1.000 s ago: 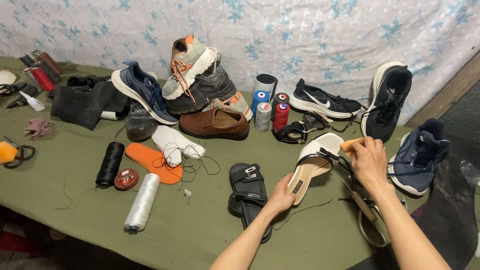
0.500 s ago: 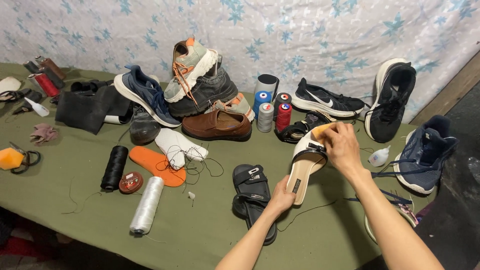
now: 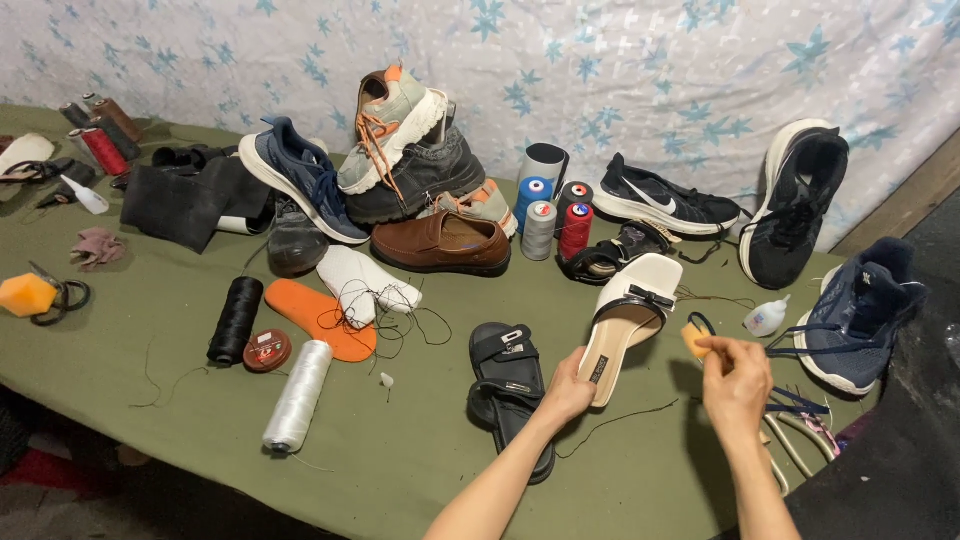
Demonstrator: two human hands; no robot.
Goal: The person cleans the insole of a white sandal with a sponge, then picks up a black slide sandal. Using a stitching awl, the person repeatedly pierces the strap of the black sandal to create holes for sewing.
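Observation:
My left hand (image 3: 568,388) grips the heel end of a white slip-on sandal (image 3: 630,310) with a black strap, tilted up off the green table (image 3: 150,400). To the right, my right hand (image 3: 735,380) pinches a small orange block (image 3: 695,338) with a dark thread running from it, held a little way off the sandal's side. A black sandal (image 3: 508,380) lies flat just left of my left wrist.
A pile of sneakers and a brown loafer (image 3: 440,243) sits at the back centre, with thread spools (image 3: 548,215) beside it. An orange insole (image 3: 322,318), a white insole, a black spool and a white spool (image 3: 297,395) lie left. A blue sneaker (image 3: 860,310) and a small glue bottle (image 3: 765,318) sit right.
My right hand has pulled back from the top of the white sandal to the right and toward me, carrying the orange block. The left hand still holds the sandal.

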